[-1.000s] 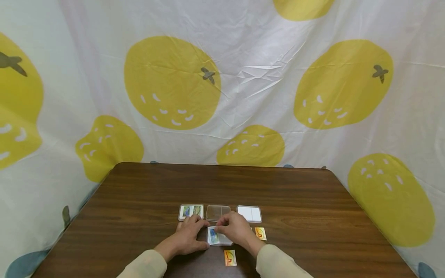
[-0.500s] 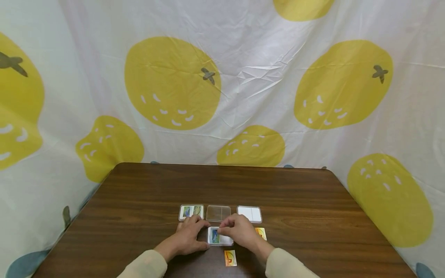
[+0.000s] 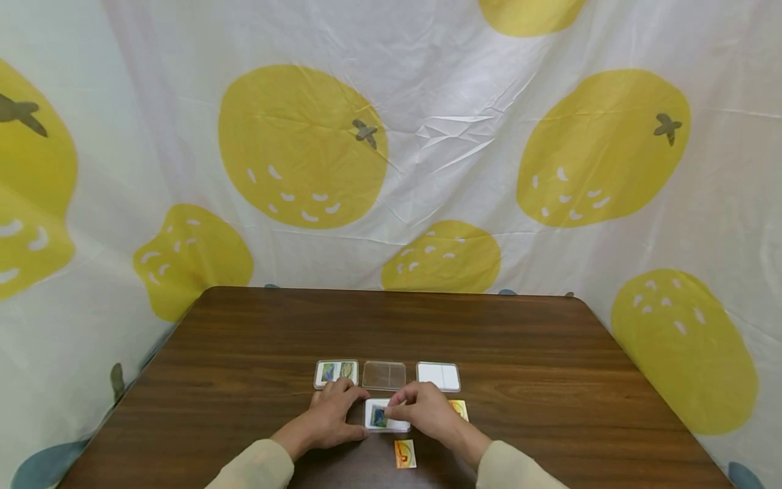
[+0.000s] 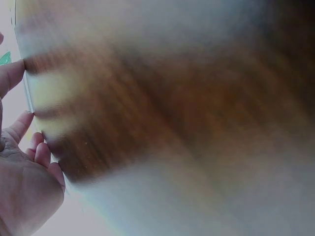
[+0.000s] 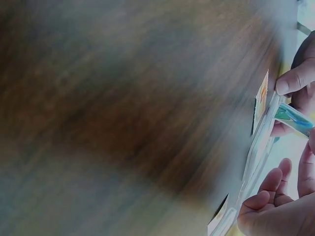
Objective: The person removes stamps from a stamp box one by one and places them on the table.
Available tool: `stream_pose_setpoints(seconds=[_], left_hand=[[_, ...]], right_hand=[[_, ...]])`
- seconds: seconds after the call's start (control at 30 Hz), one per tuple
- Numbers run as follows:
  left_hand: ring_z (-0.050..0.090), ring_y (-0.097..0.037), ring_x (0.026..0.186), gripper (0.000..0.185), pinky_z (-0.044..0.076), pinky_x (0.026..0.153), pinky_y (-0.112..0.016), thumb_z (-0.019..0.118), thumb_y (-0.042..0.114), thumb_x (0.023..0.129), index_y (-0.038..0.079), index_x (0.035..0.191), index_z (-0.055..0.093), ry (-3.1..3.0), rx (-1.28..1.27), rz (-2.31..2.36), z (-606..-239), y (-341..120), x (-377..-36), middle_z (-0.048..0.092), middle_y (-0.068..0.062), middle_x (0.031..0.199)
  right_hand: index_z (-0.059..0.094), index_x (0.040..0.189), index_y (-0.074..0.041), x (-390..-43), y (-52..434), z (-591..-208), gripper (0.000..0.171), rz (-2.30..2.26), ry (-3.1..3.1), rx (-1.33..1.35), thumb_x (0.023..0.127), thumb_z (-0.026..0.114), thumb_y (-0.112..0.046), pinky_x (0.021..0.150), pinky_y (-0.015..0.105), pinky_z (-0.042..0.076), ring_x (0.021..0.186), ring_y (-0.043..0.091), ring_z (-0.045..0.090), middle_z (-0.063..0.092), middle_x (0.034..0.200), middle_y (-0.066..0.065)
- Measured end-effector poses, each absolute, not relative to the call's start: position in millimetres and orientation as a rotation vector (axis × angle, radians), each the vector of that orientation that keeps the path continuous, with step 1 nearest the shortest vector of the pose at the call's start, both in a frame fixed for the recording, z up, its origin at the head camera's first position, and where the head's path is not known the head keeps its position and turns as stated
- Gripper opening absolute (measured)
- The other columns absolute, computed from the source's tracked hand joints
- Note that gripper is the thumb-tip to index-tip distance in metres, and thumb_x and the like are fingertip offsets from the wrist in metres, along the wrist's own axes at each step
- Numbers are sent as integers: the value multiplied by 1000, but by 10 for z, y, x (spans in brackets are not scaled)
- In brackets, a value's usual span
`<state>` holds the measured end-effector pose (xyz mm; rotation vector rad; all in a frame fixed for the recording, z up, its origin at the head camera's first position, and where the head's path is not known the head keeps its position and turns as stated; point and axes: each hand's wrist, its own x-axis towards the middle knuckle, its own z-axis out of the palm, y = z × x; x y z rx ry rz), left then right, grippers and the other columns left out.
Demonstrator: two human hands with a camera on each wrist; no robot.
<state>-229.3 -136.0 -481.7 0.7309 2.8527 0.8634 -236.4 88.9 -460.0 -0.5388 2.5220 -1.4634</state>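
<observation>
A clear card case [image 3: 386, 415] with a blue-green picture card [image 3: 379, 416] in it lies on the brown table [image 3: 244, 353], between my two hands. My left hand [image 3: 351, 414] grips the case's left side, thumb at its near corner. My right hand [image 3: 394, 409] comes over the right side of the case. In the right wrist view its fingers [image 5: 295, 78] pinch the blue-green card [image 5: 294, 119] at the edge of the clear case [image 5: 261, 142]. The left wrist view is blurred and shows only my left fingers [image 4: 19, 128] against a clear edge.
Three more cases stand in a row just beyond my hands: one holding picture cards [image 3: 336, 372], one clear [image 3: 383, 374], one white [image 3: 438, 375]. Two orange cards lie loose, one near me [image 3: 404, 454] and one by my right hand [image 3: 459, 409]. A lemon-print cloth [image 3: 391, 136] hangs behind.
My right hand and forearm have shifted a little to the right, and the picture card now lies flatter and deeper in the case. My left hand has kept still.
</observation>
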Motion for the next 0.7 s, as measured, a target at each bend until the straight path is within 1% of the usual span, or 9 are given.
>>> stream_pose_setpoints(seconds=[0.17,0.53,0.7], left_hand=[[42,-32,113,54,31,91,-54,80,35,79,12,124,59,2859,740,860,-4823,-1366,-2294,46,-4,117],[42,-31,113,54,31,90,-54,80,37,80,13,123,60,2860,737,866,-4830,-1365,-2297,46,-4,117],[43,-31,112,55,32,89,-53,80,38,79,12,123,60,2862,741,874,-4803,-1364,-2278,46,-4,116]], right_hand=[[74,81,-6,-2357,892,-4610,13,-1483,2501,-524,82,80,-18,60,26,40,68,12,49,56,70,-5],[73,84,-5,-2301,899,-4586,14,-1482,2439,-478,82,79,-18,67,31,41,76,14,52,59,76,-4],[73,84,-4,-2286,910,-4577,14,-1486,2394,-483,82,78,-17,68,31,41,78,14,52,60,78,-3]])
